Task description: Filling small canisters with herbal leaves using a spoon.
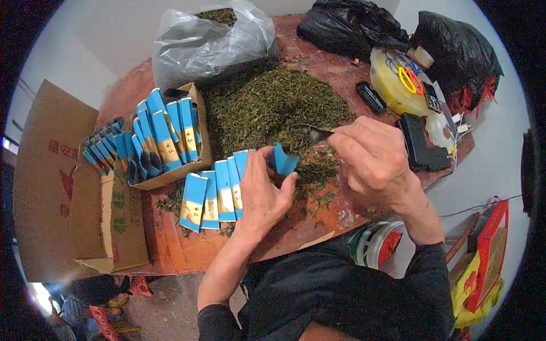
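My left hand point(264, 196) is closed around a small blue paper packet point(285, 161), its mouth facing up, at the near edge of a heap of loose dried tea leaves point(267, 105). In my right hand point(372, 156) I grip a metal spoon point(318, 129); its bowl lies at the leaves, just beyond the packet and apart from it. Several flat blue-and-gold packets point(209, 199) lie fanned out beside my left hand, partly covered by it. To their left, a small open carton point(173, 180) holds more blue packets standing upright.
A large cardboard box point(54, 187) stands at the table's left. A clear plastic bag point(213, 48) with leaves sits at the back; black bags point(350, 25) lie back right. A yellowish round container point(392, 85) with rubber bands and black devices point(418, 142) are on the right.
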`<state>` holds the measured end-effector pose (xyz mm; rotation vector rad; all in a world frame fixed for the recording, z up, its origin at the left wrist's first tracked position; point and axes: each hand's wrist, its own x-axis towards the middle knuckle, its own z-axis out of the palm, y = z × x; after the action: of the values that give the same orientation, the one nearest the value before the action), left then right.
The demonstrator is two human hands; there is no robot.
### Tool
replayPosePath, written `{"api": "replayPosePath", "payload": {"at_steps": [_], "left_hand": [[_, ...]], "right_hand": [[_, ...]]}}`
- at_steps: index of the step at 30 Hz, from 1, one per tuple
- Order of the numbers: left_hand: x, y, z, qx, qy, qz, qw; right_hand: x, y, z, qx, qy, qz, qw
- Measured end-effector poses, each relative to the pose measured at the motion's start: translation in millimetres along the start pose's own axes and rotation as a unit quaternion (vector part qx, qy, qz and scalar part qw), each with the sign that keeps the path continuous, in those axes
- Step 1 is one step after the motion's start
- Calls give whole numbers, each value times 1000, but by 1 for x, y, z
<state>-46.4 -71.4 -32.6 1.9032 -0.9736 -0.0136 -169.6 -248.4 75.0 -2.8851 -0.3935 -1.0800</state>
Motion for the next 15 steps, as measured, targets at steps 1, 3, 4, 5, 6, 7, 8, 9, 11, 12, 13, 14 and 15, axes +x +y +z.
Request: {"api": "replayPosePath", "payload": {"at_steps": [1,3,4,5,6,7,8,9,11,12,13,14,15], "left_hand": [[0,-1,0,-1,0,-1,1000],[0,-3,1,3,3,4,1000],[0,-3,1,3,3,5,1000],[0,-3,1,11,11,20,1000],[0,-3,1,19,19,36,999],[0,-4,1,19,20,36,999],[-1,-5,2,15,18,35,999],[0,-5,2,10,16,35,999],[-1,-3,1,4,8,17,1000],[-1,-2,0,-2,0,-1,1000],[0,-1,0,-2,0,-1,1000],[0,-1,0,-3,4,5,1000],[0,-1,0,-5,7,10,1000]], "right_hand": [[1,0,0,-5,6,-5,1000],[2,-1,0,-11,12,-11,1000],[3,-3,-1,-22,6,-14,1000],[3,-4,-1,-32,-1,-18,999],[3,-3,-1,-32,-1,-19,999],[3,-2,0,-35,10,-27,999],[3,-1,0,-37,20,-35,999],[3,-1,-1,-38,20,-34,999],[3,0,-3,-46,34,-40,998],[3,0,-4,-46,34,-40,998],[3,0,-4,-48,29,-37,998],[3,0,-5,-51,24,-34,998],[3,0,-5,-50,24,-34,998]]}}
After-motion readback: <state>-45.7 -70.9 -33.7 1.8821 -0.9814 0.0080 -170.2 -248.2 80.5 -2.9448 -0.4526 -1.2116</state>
